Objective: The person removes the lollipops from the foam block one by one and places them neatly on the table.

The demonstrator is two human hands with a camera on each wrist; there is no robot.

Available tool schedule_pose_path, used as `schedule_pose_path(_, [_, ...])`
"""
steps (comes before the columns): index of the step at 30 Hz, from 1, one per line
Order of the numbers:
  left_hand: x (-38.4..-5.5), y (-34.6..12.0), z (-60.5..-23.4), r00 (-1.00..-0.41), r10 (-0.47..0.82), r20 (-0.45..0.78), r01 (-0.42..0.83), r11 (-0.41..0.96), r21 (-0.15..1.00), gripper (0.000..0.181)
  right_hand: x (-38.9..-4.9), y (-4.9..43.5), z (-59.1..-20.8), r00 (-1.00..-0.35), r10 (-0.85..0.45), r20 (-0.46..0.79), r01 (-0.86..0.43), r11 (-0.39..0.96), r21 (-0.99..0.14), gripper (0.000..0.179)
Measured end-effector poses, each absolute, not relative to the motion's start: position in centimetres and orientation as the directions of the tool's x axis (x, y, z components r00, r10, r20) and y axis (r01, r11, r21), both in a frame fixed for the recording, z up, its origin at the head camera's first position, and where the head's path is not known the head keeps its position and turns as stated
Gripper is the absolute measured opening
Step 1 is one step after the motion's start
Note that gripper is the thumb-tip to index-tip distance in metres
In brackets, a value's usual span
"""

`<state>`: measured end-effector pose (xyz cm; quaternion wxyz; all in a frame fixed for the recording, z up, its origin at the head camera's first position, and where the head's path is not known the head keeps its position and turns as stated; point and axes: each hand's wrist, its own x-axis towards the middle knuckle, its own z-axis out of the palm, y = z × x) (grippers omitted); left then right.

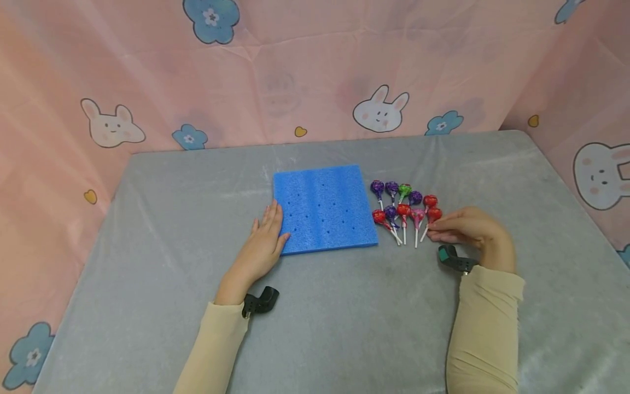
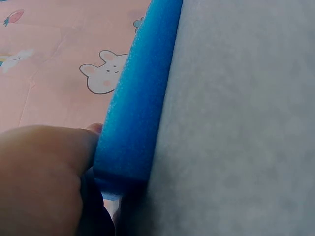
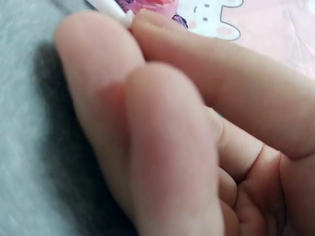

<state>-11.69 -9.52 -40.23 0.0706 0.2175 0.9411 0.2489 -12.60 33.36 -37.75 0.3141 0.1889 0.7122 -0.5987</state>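
Note:
My left hand (image 1: 263,238) lies along the left edge of a blue foam board (image 1: 320,189), fingers straight, thumb over its lower left corner. In the left wrist view the hand (image 2: 39,172) is against the end of the board (image 2: 135,108). To the right of the board lie several wrapped lollipops with white sticks, among them a green one (image 1: 404,190) and a pink one (image 1: 417,215). My right hand (image 1: 467,227) pinches the stick of a red lollipop (image 1: 435,213) at the group's right end. In the right wrist view a white stick (image 3: 109,7) shows at the fingertips.
Small dark holes dot the board's top. A grey cloth covers the table (image 1: 344,312). Behind it and at the sides hangs a pink curtain (image 1: 305,71) with rabbits and flowers. Black wrist devices sit below the left hand (image 1: 261,301) and the right hand (image 1: 455,260).

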Motion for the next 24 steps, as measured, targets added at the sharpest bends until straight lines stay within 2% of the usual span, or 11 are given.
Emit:
schedule_pose_path(16, [-11.4,-9.7,-40.2,-0.908,0.419,-0.026,0.353,0.795,0.493,0.061,-13.0,34.1,-37.7,-0.744,-0.197,-0.639,0.57,0.312,-0.76,0.018])
schedule_pose_path(21, [-11.4,-9.2,-41.0,-0.889,0.455,-0.058,0.375,0.794,0.479,0.061,-11.1,35.0,-37.0,-0.831,-0.135,-0.539,0.49,0.282,-0.825,0.02])
schedule_pose_path(24, [-11.3,-9.0,-41.6,-0.882,0.468,-0.056,0.378,0.774,0.509,0.063,-10.3,34.9,-36.5,-0.911,-0.04,-0.41,0.374,0.336,-0.864,0.017])
